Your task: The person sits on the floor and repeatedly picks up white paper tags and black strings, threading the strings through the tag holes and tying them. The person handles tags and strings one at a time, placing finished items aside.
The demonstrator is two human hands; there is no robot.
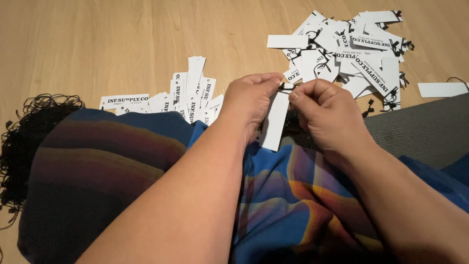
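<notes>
Hanging from the person's fingertips, a narrow white paper tag (274, 122) sits near the middle of the scene, its blank side up and its lower end resting over the striped cloth (273, 195) across the lap. The left hand (249, 100) pinches the tag's top edge between thumb and fingers. The right hand (325, 110), just beside it at three o'clock, is closed in a pinch on a thin black string (285, 86) at the tag's top end; the two hands' fingertips nearly touch there.

At ten o'clock from the hands, a loose row of printed white tags (188, 95) lies fanned on the wooden floor (97, 44), partly tucked under the edge of the cloth. At one o'clock, a larger heap of tags with black strings attached (351, 49) spreads across the floor, some face up, some blank. A single white tag (442, 89) lies apart at three o'clock, by the edge of a grey mat (420, 132). Far off at nine o'clock, a tangled bundle of black strings (29, 132) rests on the floor against the cloth.
</notes>
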